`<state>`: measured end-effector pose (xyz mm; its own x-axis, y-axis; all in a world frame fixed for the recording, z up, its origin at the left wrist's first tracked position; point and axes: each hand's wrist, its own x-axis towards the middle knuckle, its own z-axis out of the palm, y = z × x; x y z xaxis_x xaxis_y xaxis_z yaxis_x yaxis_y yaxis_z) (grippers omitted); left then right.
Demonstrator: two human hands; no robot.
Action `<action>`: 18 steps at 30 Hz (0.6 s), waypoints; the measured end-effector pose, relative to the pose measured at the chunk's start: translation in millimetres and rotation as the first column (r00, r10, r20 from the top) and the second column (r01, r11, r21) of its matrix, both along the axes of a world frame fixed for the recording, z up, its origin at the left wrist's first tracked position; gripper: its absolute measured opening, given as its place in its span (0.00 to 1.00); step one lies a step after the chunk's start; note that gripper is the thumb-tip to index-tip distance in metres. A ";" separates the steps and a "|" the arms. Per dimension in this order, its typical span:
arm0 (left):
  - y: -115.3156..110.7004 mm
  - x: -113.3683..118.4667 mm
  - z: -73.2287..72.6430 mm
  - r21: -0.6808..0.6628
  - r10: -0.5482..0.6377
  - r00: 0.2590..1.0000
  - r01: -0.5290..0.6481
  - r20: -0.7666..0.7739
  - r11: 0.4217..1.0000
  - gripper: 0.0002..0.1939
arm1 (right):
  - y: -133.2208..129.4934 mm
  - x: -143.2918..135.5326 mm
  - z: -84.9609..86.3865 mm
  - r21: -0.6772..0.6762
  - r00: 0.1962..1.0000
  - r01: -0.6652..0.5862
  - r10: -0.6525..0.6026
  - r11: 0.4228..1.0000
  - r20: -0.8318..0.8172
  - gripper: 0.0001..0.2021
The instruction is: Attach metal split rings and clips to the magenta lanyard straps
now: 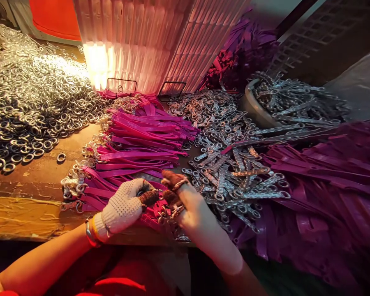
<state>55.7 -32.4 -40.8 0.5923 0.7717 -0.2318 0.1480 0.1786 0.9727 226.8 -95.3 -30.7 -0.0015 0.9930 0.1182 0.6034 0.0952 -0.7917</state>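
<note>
My left hand [126, 205], in a white dotted glove with dark brown fingertips, is closed in a pinch near the table's front edge. What lies between its fingertips is hidden. Close beside it, my right hand [193, 209] is gloved too, its brown fingers curled around small ringed metal pieces [172, 211] that are partly covered. Under and between both hands are pink straps [156, 216]. More pink straps [135, 156] lie in a row just beyond, with metal rings [75, 183] at their left ends.
Loose metal rings [40, 107] are heaped at left. Flat metal chain pieces [222, 164] spread right of the straps, below a full bowl [259, 107]. Purple straps [311, 197] pile up at right. A ribbed translucent panel [135, 45] stands behind, glowing at its left side.
</note>
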 end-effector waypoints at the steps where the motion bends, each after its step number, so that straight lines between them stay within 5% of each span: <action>1: 0.6 -0.9 0.6 0.043 -0.014 1.000 0.015 -0.028 0.999 0.16 | -1.4 -1.5 3.0 0.016 0.991 -0.065 0.062 0.998 0.120 0.23; 5: -1.1 0.9 -2.4 0.019 -0.067 0.996 0.068 -0.065 0.997 0.14 | -14.0 -12.2 6.2 0.040 0.765 -0.080 0.036 0.996 0.644 0.07; 7: 0.3 4.9 -3.0 -0.068 -0.109 0.993 0.106 -0.044 0.992 0.14 | -22.3 -12.5 2.3 0.018 0.709 -0.049 0.022 0.999 0.705 0.04; 9: 7.5 12.2 -2.1 -0.052 -0.147 0.989 0.145 -0.028 0.988 0.14 | -28.6 -5.2 -3.2 -0.036 0.796 -0.006 0.026 0.999 0.604 0.06; 11: 21.5 24.3 -2.0 0.123 -0.207 0.977 0.212 -0.054 0.969 0.09 | -32.0 8.2 -7.6 -0.061 0.895 0.094 -0.058 0.994 0.442 0.10; 14: 46.9 51.1 -8.0 0.346 -0.212 0.959 0.268 -0.190 0.899 0.07 | -33.1 27.7 -8.6 -0.003 0.924 0.272 -0.260 0.962 0.280 0.12; 18: 63.1 87.4 -26.6 0.276 -0.087 0.961 0.161 -0.263 0.947 0.07 | -32.3 32.0 -2.8 0.061 0.949 0.300 -0.304 0.952 0.079 0.14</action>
<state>143.1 30.7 -67.4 0.6413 0.7511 -0.1570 0.3905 -0.1432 0.9094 258.9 -127.6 -33.5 0.2855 0.9417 0.1778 0.6754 -0.0661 -0.7345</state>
